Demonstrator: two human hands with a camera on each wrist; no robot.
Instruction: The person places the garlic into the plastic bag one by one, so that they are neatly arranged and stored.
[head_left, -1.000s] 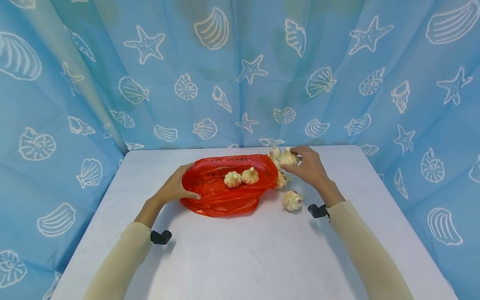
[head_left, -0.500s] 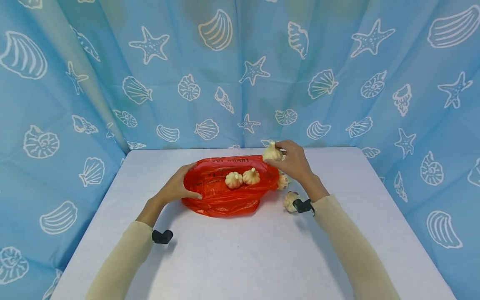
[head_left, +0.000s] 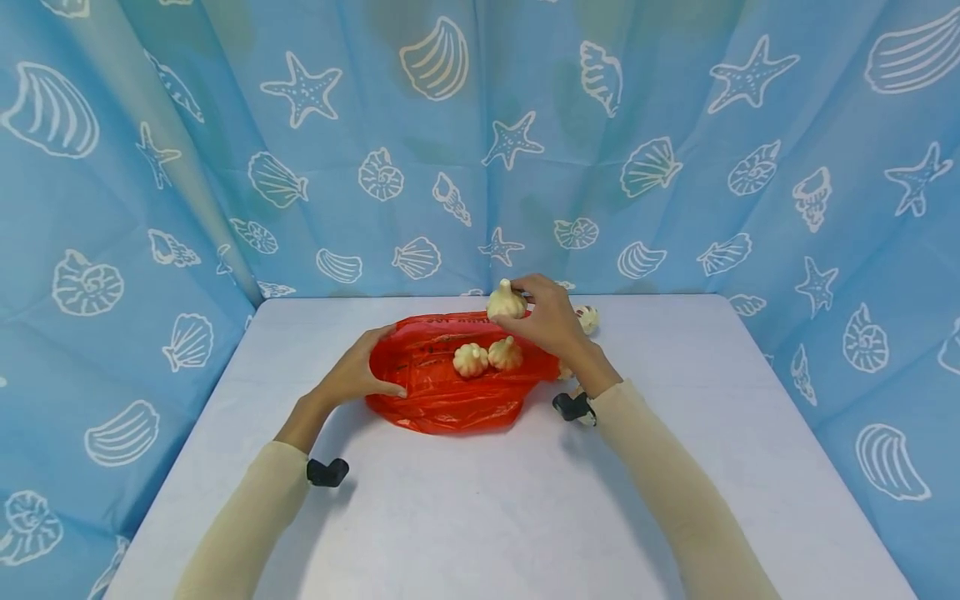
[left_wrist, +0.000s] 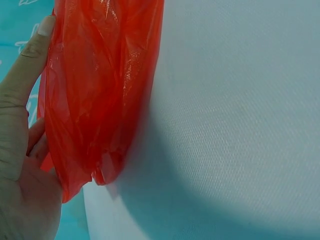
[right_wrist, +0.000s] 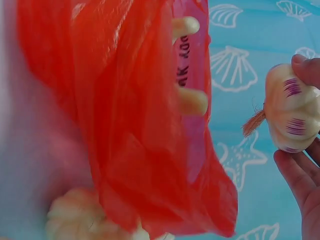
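A red plastic bag (head_left: 442,410) lies on the table with its mouth spread wide, dark printing along the far rim. My left hand (head_left: 356,367) holds its left end, the thumb (left_wrist: 31,56) at the near rim and the fingers partly hidden behind the film. Two garlic bulbs (head_left: 470,360) sit inside the bag, stems up. Above the far right part of the mouth, my right hand (head_left: 551,318) grips another garlic bulb (right_wrist: 290,110) between thumb and fingers. That bulb shows purple streaks and a tuft of roots, apart from the bag.
Loose garlic bulbs lie right of the bag: one at the back (head_left: 588,319), others partly hidden by the right arm and bag. One blurred bulb (right_wrist: 75,215) shows low in the right wrist view. A blue shell-print curtain (head_left: 480,150) stands behind the white table (head_left: 450,517).
My right hand has carried its garlic bulb leftward from the loose bulbs to above the bag. The left hand keeps its place on the bag.
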